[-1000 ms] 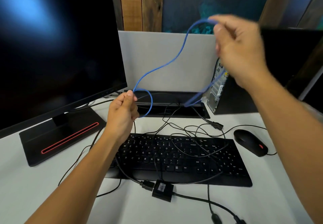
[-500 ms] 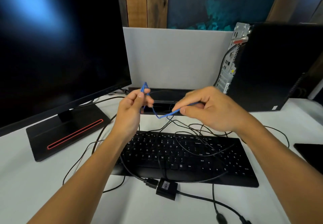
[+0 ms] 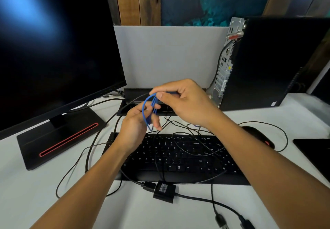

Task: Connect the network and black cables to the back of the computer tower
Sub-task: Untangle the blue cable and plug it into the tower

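A thin blue network cable [image 3: 149, 111] is gathered into several short loops between my two hands, above the far edge of the keyboard. My left hand [image 3: 137, 123] holds the lower part of the loops. My right hand [image 3: 182, 102] pinches their top. The black computer tower [image 3: 267, 62] stands at the right, its metal back panel [image 3: 225, 62] with ports turned toward me; one black cable hangs from it. Loose black cables [image 3: 187, 130] lie tangled over the keyboard.
A large dark monitor [image 3: 53, 46] on a black stand fills the left. A black keyboard [image 3: 178, 159] lies in the middle, a black mouse [image 3: 259, 137] to its right. A small black adapter [image 3: 164, 191] with cables lies in front. A grey partition [image 3: 169, 53] stands behind.
My right hand came down from high up to meet my left hand. The long blue cable loop is now folded into a small bundle between both hands.
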Demonstrator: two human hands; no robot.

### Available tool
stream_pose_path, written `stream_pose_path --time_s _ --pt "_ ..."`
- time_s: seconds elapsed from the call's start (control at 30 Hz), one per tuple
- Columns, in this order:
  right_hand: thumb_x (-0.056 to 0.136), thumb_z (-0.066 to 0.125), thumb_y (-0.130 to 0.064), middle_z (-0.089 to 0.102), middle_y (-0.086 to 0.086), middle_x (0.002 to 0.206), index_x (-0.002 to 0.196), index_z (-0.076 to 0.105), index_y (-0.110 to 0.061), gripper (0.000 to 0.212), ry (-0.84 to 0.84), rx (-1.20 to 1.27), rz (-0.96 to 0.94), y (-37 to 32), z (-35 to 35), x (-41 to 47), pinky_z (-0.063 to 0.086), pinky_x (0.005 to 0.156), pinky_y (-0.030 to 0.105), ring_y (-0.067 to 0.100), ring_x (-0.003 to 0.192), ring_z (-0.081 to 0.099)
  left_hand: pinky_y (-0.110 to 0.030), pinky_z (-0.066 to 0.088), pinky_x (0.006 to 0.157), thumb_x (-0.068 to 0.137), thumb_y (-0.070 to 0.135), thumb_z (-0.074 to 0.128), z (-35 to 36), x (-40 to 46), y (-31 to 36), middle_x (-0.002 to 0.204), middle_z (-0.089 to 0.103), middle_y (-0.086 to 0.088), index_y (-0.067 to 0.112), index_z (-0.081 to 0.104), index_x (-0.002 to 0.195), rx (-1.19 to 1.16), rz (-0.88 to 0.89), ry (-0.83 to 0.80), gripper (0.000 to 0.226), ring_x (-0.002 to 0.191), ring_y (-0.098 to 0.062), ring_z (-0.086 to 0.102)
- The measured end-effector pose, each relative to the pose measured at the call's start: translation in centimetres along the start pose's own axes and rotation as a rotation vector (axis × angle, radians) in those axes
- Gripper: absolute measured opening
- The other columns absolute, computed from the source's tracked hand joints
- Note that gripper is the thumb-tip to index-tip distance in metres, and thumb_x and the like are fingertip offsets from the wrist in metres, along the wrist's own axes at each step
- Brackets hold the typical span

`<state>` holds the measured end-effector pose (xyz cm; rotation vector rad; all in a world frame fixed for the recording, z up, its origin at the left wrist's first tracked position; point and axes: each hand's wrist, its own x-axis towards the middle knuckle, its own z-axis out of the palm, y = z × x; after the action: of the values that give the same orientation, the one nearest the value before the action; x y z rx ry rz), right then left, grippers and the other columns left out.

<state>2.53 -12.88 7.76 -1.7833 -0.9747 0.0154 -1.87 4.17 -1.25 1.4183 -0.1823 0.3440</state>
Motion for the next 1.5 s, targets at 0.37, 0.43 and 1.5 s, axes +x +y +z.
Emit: stream_pose_path --time_s 0.37,0.43,1.5 --pt "0.092 0.074 -0.034 0.065 0.001 0.069 0.090 0.075 -0.018 0.016 0.129 -0.626 0.108 5.7 -6.2 0.6 0.046 0.068 0.029 0.018 0.068 0.059 -0.030 0.015 0.052 0.108 0.021 0.039 -3.9 0.6 0.4 0.060 0.020 0.003 0.008 0.064 0.098 -0.202 -0.112 0.166 0.031 0.052 -0.013 0.011" --pt "0.092 0.074 -0.036 0.067 0.001 0.076 0.085 0.076 -0.022 0.015 0.057 -0.683 0.243 8.2 -8.7 -1.2 0.046 0.069 0.030 0.017 0.073 0.061 -0.029 0.016 0.053 0.109 0.022 0.039 -4.8 0.8 0.5 0.061 0.020 0.004 0.008 0.065 0.101 -0.177 -0.102 0.181 0.031 0.053 -0.013 0.012" --pt "0.103 0.053 -0.039 0.059 0.001 0.054 0.091 0.074 -0.020 0.031 0.516 0.176 -0.054 -0.6 -5.0 -3.8 0.034 0.040 0.021 0.014 0.037 0.040 -0.027 0.023 0.049 0.106 0.051 0.036 -2.2 0.5 -0.8 0.050 0.026 0.011 0.032 0.029 0.057 0.287 -0.052 0.327 0.053 0.046 -0.011 0.021"
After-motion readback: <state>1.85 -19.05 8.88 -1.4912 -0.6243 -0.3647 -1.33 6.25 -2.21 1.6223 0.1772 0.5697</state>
